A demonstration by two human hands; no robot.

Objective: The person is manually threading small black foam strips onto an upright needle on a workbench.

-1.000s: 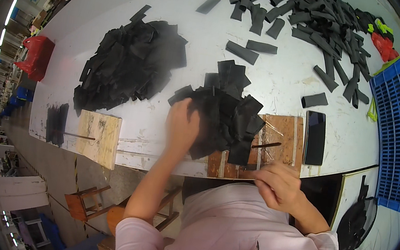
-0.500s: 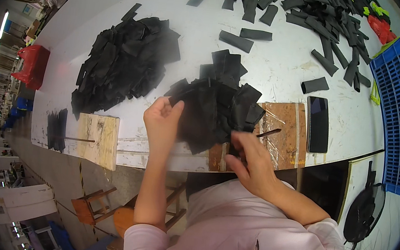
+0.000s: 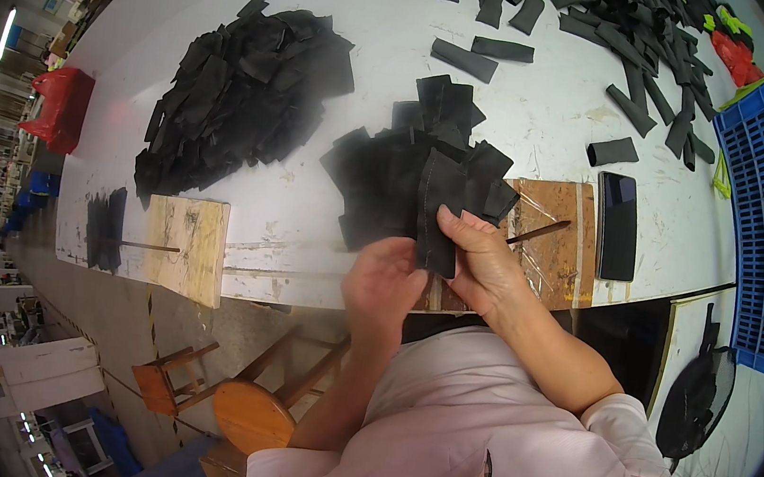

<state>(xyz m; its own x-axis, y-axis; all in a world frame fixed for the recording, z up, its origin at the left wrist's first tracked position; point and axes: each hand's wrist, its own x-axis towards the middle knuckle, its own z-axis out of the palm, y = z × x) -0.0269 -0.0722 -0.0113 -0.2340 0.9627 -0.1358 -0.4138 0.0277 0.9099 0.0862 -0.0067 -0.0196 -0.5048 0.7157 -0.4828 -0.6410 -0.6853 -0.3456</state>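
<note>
Upright in my right hand is a flat black fabric piece with a stitched seam along one edge. The thumb lies on its face and the fingers are behind it. My left hand, slightly blurred, has its fingers curled against the piece's lower left corner. Behind both hands spreads a loose pile of similar black pieces. A thin dark metal rod sticks out over a brown board beside my right hand.
A larger black fabric heap lies left. Far right are many black fabric tubes. A phone and blue crate stand right. A wooden block with another rod, a red container and an orange stool are left.
My right hand has picked up a seamed black fabric piece and raised it upright. My left hand has come down and right to its lower end. The view has shifted slightly.
</note>
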